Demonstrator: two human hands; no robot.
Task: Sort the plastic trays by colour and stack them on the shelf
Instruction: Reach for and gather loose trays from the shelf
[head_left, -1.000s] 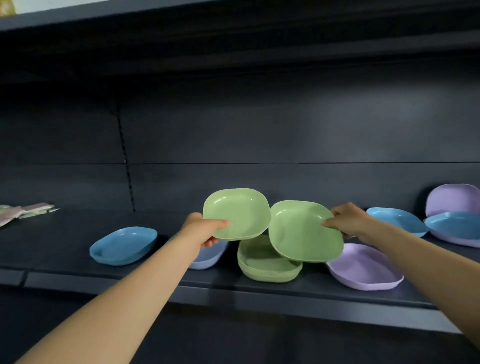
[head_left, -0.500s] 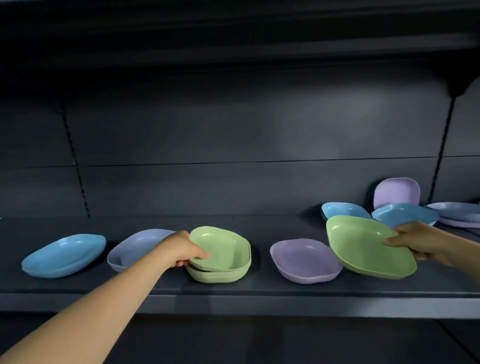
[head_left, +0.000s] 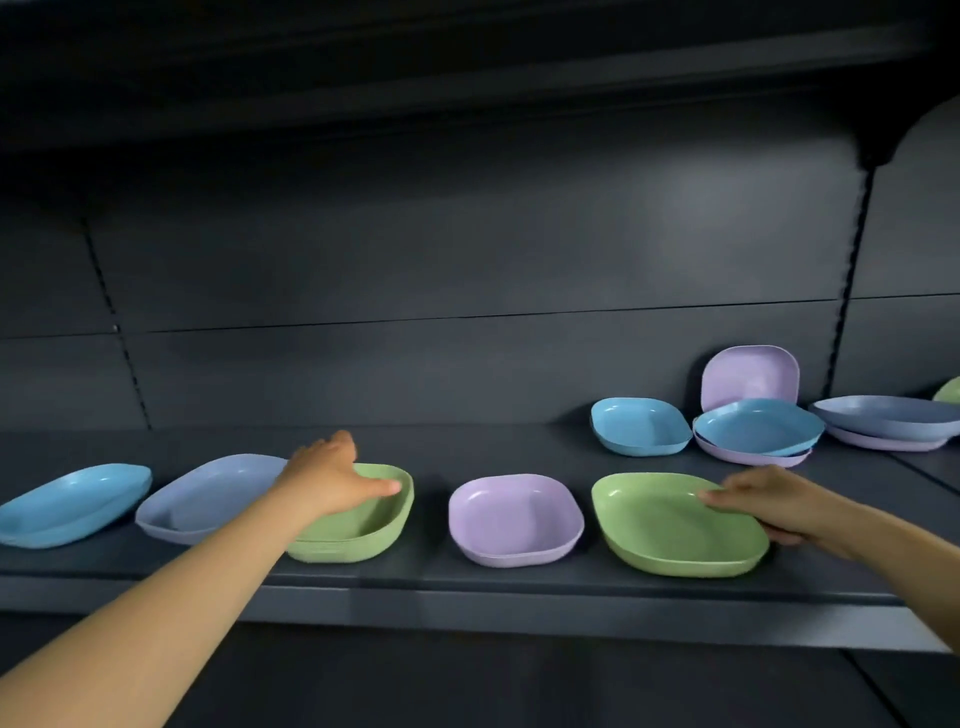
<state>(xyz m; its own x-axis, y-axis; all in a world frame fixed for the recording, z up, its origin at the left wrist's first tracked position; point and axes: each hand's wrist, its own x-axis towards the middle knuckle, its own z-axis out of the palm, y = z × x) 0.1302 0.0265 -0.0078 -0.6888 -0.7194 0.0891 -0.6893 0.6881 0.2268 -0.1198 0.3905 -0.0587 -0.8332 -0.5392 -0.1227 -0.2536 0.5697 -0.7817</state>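
A stack of green trays (head_left: 363, 530) stands on the dark shelf (head_left: 519, 608), left of centre. My left hand (head_left: 335, 480) hovers over the stack's left rim with thumb and fingers stretched out, holding nothing. Further right a single green tray (head_left: 665, 525) lies low at the shelf's front. My right hand (head_left: 769, 501) grips its right rim, thumb on top and fingers underneath. A lilac tray (head_left: 514, 519) sits between the two green ones.
Left of the stack lie a periwinkle tray (head_left: 202, 496) and a blue tray (head_left: 72, 504). At the back right are a blue tray (head_left: 639, 426), a blue tray on lilac ones (head_left: 758, 426), a leaning lilac tray (head_left: 748, 376) and periwinkle trays (head_left: 888, 415).
My left hand set its green tray onto the stack and let go, its fingers now spread. My right hand carried the other green tray rightwards and down to the shelf beside the lilac tray.
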